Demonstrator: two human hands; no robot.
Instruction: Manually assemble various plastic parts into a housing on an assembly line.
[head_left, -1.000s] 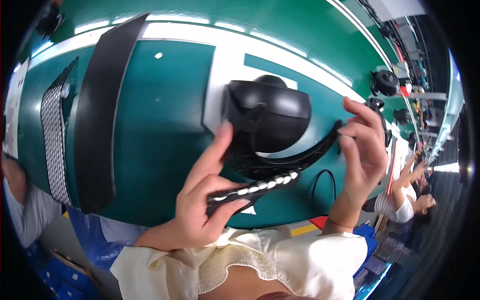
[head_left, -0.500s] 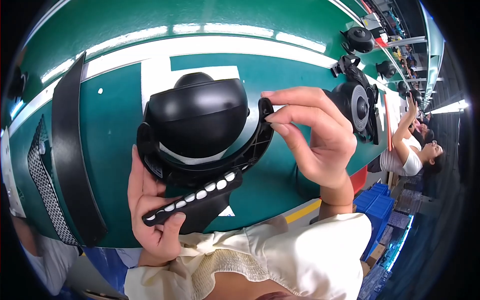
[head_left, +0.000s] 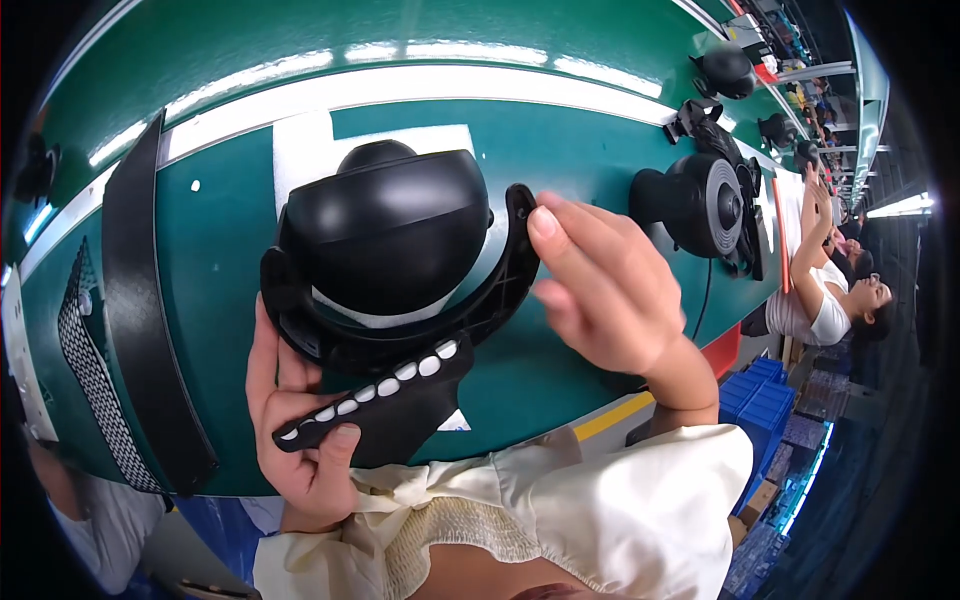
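Note:
A black dome-shaped device (head_left: 385,235) sits in a curved black bracket (head_left: 490,300) over the green work surface (head_left: 600,150). My left hand (head_left: 295,420) grips the bracket's base, a black block with a row of small white buttons (head_left: 375,395). My right hand (head_left: 600,290) has its fingertips on the bracket's right arm, near its upper end. The dome is glossy, with a white band showing under its lower edge.
A long black strip (head_left: 140,300) and a perforated mesh piece (head_left: 85,360) lie to the left. More black dome devices (head_left: 695,200) stand to the right along the line. Another person (head_left: 830,290) works at the far right. Blue crates (head_left: 760,400) sit below.
The view has closed in on the device, which now fills the middle. My right hand has slid from the bracket's top down along its right arm. My left hand keeps its hold on the base.

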